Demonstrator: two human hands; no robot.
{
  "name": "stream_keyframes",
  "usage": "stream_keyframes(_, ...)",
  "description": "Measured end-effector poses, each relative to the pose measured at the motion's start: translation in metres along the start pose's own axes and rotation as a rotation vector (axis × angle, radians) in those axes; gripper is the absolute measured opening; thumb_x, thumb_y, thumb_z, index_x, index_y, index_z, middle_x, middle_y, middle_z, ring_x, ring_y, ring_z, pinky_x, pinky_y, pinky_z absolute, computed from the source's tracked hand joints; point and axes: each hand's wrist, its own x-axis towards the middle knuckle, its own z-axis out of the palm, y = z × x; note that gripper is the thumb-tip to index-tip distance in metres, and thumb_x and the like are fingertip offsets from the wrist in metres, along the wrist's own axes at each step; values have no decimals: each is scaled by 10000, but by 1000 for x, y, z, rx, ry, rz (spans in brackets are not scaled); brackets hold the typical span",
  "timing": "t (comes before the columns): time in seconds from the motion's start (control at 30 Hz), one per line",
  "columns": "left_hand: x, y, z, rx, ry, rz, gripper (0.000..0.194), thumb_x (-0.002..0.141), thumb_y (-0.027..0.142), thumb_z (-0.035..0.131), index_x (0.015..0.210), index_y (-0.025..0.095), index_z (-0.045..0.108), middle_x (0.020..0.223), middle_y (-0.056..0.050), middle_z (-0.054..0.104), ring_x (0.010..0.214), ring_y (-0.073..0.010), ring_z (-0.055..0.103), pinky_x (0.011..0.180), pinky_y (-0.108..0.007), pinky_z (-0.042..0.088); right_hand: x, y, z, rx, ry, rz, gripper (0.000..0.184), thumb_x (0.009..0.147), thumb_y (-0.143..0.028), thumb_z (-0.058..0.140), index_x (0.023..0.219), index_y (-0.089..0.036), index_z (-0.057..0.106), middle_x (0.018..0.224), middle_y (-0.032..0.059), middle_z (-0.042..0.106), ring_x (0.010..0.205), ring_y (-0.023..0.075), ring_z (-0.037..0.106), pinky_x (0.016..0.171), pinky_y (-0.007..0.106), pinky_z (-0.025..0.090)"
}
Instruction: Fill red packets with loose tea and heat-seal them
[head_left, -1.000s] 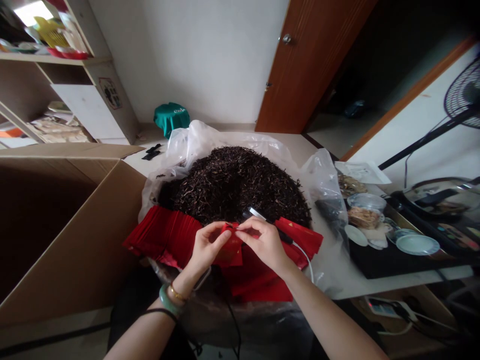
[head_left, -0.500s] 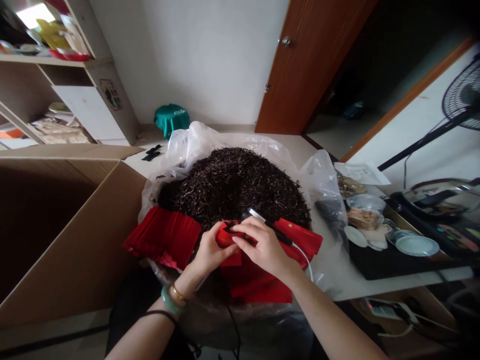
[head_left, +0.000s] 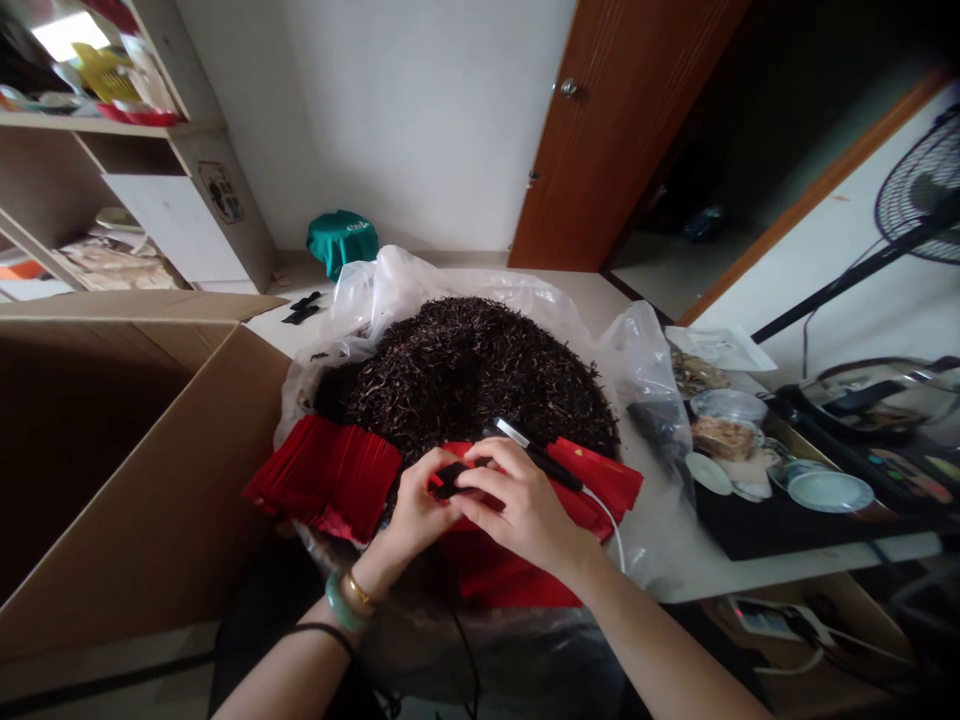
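Note:
A big mound of dark loose tea leaves (head_left: 465,370) fills a clear plastic bag (head_left: 390,285) in front of me. Red packets lie along its near edge, a fanned stack (head_left: 330,470) to the left and more (head_left: 600,475) to the right. My left hand (head_left: 416,505) and my right hand (head_left: 517,500) meet at the middle, both closed on one small red packet (head_left: 442,482) whose mouth looks dark. A black and silver tool (head_left: 525,445) with a white cable lies just behind my right hand.
A large open cardboard box (head_left: 142,470) stands at the left. At the right a dark tray (head_left: 795,520) carries small bowls and saucers. A fan (head_left: 919,190), a wooden door (head_left: 622,130), shelves (head_left: 112,120) and a green object (head_left: 341,240) lie beyond.
Both hands have shifted slightly toward the tea with the red packet, and its mouth has spread open between the fingers, now showing dark inside.

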Motion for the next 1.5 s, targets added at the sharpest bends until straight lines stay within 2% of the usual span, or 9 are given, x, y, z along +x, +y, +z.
stream_keyframes(0.13, -1, -1, 1, 41, 53, 85, 358, 742, 328, 706, 1035, 181, 564, 905, -51, 659, 792, -172, 633, 691, -272, 527, 0, 3, 0, -12, 12, 8, 108, 874, -240, 621, 780, -189, 608, 945, 82, 615, 931, 218, 590, 800, 387, 548)
stream_keyframes(0.2, 0, 0, -1, 57, 101, 199, 451, 762, 298, 687, 1163, 195, 510, 1007, -81, 631, 908, -198, 629, 748, -308, 544, -1, 5, 1, -23, -7, 28, 124, 876, -253, 623, 777, -183, 597, 930, 84, 627, 894, 216, 600, 779, 382, 552)
stream_keyframes(0.3, 3, 5, -6, 144, 67, 427, 363, 784, 187, 638, 1129, 215, 532, 1037, -91, 586, 971, -210, 602, 779, -345, 557, -1, 7, 1, -32, -65, 40, 106, 889, -256, 605, 808, -187, 602, 911, 75, 644, 852, 206, 619, 764, 372, 557)
stream_keyframes(0.4, 5, 9, -12, 223, 53, 532, 329, 785, 104, 597, 1090, 218, 547, 1091, -105, 552, 972, -201, 601, 767, -341, 577, -1, 6, 0, -19, -113, 51, 113, 908, -249, 575, 812, -192, 597, 891, 64, 656, 837, 194, 636, 766, 353, 558)
stream_keyframes(0.6, 5, 14, -18, 371, 31, 571, 240, 798, 118, 575, 1018, 208, 546, 1066, -101, 573, 965, -193, 625, 731, -305, 591, -1, 6, -1, 7, -166, 91, 129, 933, -239, 538, 825, -188, 586, 857, 54, 663, 812, 177, 645, 738, 303, 540)
stream_keyframes(1.0, 8, 21, -27, 554, 56, 662, 120, 848, 223, 553, 744, 187, 504, 857, -78, 644, 673, -135, 619, 542, -220, 492, -4, 10, 0, -53, -195, 38, 279, 944, -380, 513, 764, -180, 589, 815, 48, 643, 739, 158, 614, 678, 271, 497)
stream_keyframes(1.1, 9, 20, -28, 569, 19, 679, 154, 874, 254, 544, 739, 182, 526, 840, -78, 652, 649, -132, 614, 551, -224, 494, -5, 11, 1, -41, -225, 42, 280, 931, -407, 531, 779, -179, 587, 848, 52, 650, 752, 155, 618, 683, 266, 494)
stream_keyframes(1.3, 10, 22, -27, 523, 11, 667, 126, 903, 306, 513, 903, 179, 517, 858, -92, 661, 700, -150, 643, 572, -236, 518, -4, 11, 0, -3, -225, 30, 307, 930, -442, 510, 777, -182, 570, 841, 51, 634, 767, 163, 616, 696, 278, 506)
stream_keyframes(1.5, 9, 19, -26, 549, 62, 680, 123, 867, 267, 552, 802, 197, 474, 891, -88, 647, 709, -140, 632, 544, -217, 504, -3, 11, 1, 2, -210, 34, 259, 940, -383, 517, 787, -183, 577, 831, 42, 638, 775, 160, 619, 704, 278, 510)
